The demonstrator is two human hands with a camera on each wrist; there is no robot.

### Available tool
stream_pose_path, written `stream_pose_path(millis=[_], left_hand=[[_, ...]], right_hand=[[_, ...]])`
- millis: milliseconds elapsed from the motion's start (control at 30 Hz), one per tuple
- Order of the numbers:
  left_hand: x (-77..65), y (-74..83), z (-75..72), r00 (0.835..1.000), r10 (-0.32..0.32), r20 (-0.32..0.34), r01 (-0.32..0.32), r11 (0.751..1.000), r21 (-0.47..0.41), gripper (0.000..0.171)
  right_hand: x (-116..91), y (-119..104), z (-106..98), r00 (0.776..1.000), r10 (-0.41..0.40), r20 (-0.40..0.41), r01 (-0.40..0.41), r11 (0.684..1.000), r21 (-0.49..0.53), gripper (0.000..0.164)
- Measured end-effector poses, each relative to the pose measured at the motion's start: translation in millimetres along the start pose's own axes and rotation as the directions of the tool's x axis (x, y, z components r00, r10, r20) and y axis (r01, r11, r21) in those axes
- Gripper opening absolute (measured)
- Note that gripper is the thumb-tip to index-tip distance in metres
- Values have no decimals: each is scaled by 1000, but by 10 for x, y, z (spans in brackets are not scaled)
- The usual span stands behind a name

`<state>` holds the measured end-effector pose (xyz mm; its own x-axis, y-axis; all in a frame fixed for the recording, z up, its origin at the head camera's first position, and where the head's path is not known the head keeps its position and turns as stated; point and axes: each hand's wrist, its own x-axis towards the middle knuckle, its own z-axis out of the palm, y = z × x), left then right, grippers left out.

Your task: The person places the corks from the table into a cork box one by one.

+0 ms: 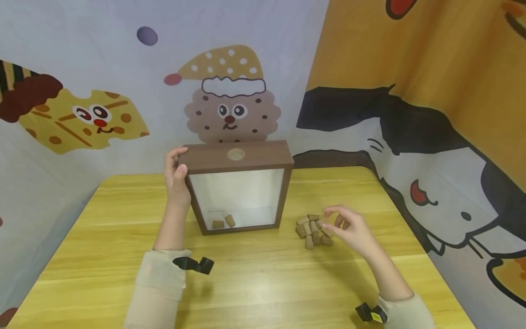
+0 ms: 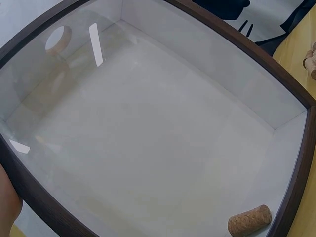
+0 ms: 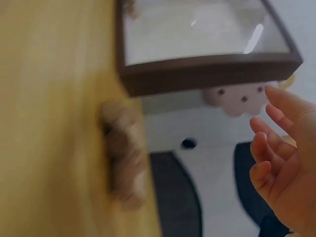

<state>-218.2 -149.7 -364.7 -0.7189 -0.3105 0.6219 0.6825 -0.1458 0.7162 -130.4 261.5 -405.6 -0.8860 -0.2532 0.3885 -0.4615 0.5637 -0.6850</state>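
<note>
A brown wooden shadow box (image 1: 285, 196) with a clear front and a round hole (image 1: 236, 154) in its top stands upright on the table. My left hand (image 1: 177, 180) grips its upper left corner, thumb on the front edge and fingers over the side and top. Two corks (image 1: 218, 224) lie inside on the box floor; one cork (image 2: 249, 220) shows in the left wrist view. To the right of the box is a pile of several corks (image 1: 309, 229). Over the right side of that pile hovers my right hand (image 1: 349, 226), its fingers loosely bent and nothing held between them (image 3: 289, 158).
The yellow wood-grain table (image 1: 255, 278) reaches back to a cloth backdrop (image 1: 123, 55) printed with cartoon figures. More printed cloth (image 1: 464, 183) runs along the right side. Black camera mounts (image 1: 195, 264) sit at both wrists.
</note>
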Motion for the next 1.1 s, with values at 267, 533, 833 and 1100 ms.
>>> stream_pose_path(millis=[267,533,833,1100], left_hand=[[1,6,20,1000,-1,-3,1,1000,7,50],[11,-1,20,1000,-4,-3,4,1000,8,49],[3,21,27,1000,-2,-5,2,1000,13,50],[-1,25,20,1000,-1,-6,1,1000,11,51]], right_hand=[[-164,466,-37,983,111,144,-103,993,-63,38],[-129,816,-56,962,124,245,-100,989,-109,39],[-80,1007,10,930,173,324,-154,984,-85,35],[-85,1046,36,919,156,362,-149,988,-48,32]])
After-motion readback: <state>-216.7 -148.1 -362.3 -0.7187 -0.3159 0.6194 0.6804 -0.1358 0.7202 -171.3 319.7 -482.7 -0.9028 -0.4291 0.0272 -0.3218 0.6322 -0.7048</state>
